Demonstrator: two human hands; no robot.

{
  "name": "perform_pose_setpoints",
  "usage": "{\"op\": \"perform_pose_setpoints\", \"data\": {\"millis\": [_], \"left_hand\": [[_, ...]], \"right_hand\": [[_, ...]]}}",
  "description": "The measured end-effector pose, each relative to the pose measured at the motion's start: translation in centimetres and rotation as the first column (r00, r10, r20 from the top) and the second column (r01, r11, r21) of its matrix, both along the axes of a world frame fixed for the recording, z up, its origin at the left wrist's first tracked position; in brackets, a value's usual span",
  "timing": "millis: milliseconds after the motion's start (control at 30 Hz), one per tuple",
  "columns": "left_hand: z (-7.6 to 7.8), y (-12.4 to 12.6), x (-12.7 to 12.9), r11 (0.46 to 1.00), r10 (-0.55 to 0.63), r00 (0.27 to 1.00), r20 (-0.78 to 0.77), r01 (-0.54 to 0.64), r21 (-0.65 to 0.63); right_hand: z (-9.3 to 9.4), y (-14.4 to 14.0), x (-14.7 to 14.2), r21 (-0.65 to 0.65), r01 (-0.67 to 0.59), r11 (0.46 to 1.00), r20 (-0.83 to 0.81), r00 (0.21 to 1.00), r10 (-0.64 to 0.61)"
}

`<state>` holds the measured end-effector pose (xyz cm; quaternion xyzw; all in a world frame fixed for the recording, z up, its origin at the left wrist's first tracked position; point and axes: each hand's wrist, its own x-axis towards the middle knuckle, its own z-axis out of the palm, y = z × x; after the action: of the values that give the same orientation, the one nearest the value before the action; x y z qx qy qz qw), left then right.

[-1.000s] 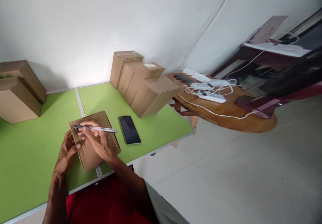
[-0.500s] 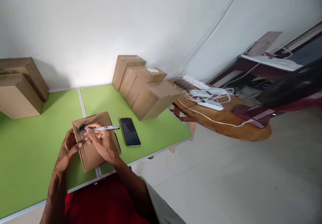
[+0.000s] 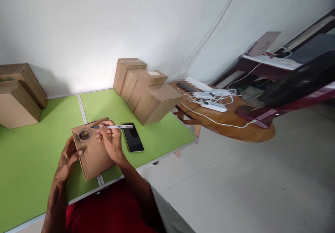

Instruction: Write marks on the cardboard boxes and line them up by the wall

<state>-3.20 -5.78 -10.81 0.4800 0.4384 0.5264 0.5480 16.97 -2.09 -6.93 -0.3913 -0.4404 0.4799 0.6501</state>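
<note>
A small brown cardboard box lies on the green folding table. Its top carries a dark round drawing ringed by pen lines. My left hand grips the box's left edge, thumb on top and fingers down the side. Between the fingertips of my right hand is a clear-barrelled pen, its tip pointing left, just right of the drawing's upper edge. Whether the tip touches the cardboard I cannot tell. A black smartphone lies right of the box, the pen's rear end over its top.
Several cardboard boxes stand against the wall behind the phone. More boxes stand at the far left. Beyond the table's right end, a wooden table holds tangled white cables and power strips.
My right hand has moved the pen right and slightly up, off the dark drawing, which now shows uncovered. My left hand still grips the box. The view has shifted a little.
</note>
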Motion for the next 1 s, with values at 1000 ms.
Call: {"op": "perform_pose_setpoints", "data": {"millis": [1000], "left_hand": [[0.1,1.3,-0.5,0.952,0.24,0.969,-0.063,-0.248,-0.18]], "right_hand": [[-1.0,0.0,6.4,-0.373,0.271,0.887,0.925,0.177,0.335]]}}
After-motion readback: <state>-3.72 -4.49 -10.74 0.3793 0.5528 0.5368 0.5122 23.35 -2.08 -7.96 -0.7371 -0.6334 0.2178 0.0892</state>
